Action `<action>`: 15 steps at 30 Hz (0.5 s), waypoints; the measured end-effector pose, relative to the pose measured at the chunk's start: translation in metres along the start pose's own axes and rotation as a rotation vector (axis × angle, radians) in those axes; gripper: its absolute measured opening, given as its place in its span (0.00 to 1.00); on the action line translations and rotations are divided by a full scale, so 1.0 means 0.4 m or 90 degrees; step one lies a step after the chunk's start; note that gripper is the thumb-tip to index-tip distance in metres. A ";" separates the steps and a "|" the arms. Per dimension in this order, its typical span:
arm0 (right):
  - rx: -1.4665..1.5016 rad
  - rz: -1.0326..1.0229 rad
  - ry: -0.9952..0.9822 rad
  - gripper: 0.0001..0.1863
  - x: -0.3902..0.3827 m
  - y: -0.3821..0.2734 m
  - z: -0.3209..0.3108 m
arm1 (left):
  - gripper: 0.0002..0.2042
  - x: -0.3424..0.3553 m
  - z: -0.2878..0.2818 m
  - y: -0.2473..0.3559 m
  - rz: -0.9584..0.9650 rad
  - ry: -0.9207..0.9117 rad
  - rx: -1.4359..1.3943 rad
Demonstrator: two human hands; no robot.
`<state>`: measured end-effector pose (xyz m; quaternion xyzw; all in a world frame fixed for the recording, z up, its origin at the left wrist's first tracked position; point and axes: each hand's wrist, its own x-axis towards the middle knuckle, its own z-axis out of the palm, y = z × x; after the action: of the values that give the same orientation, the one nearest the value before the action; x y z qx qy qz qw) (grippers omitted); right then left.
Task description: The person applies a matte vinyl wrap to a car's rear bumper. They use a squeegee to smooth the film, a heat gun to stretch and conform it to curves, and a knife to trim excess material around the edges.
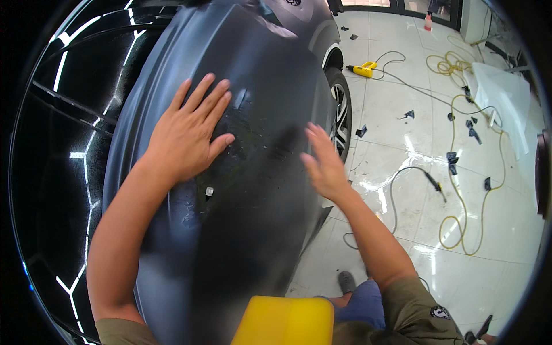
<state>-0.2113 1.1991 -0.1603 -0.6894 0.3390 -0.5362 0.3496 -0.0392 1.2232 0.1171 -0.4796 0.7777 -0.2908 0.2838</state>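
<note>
A dark matte grey car panel (253, 241) with a satin surface runs away in front of me. My left hand (192, 129) lies flat on its left part, fingers stretched forward and thumb out to the right. Nothing shows in it. My right hand (326, 167) is at the panel's right edge, fingers extended and thumb apart, slightly blurred; whether it touches the surface I cannot tell. Wet-looking marks and specks show between the hands. A small whitish piece with a dark end (209, 191) sits on the panel below my left hand.
Glossy black car glass (75, 149) lies left, a wheel (341, 115) right. On the tiled floor are a yellow heat gun (363, 69), a yellow hose (451, 63), black scraps (452, 163) and a translucent sheet (500, 103). A yellow block-like object (284, 322) is at the lower edge.
</note>
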 end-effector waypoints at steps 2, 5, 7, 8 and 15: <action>-0.059 -0.171 0.045 0.28 0.159 -0.135 0.017 | 0.31 0.055 -0.001 -0.013 0.036 0.032 0.007; -0.135 -0.178 0.089 0.31 0.241 -0.179 0.094 | 0.31 0.068 0.018 -0.004 0.053 0.051 0.034; -0.144 -0.204 0.110 0.34 0.207 -0.167 0.138 | 0.31 0.003 0.027 0.021 0.083 0.022 0.007; -0.130 -0.208 0.055 0.34 0.152 -0.186 0.160 | 0.32 -0.053 0.039 0.043 0.100 -0.009 -0.009; -0.089 -0.196 -0.113 0.33 0.021 -0.321 0.134 | 0.32 -0.170 -0.036 0.025 0.144 -0.077 -0.143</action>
<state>-0.1453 1.2659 -0.0572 -0.8002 0.2336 -0.4957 0.2435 -0.0299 1.2915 0.1305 -0.4344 0.8358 -0.1390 0.3055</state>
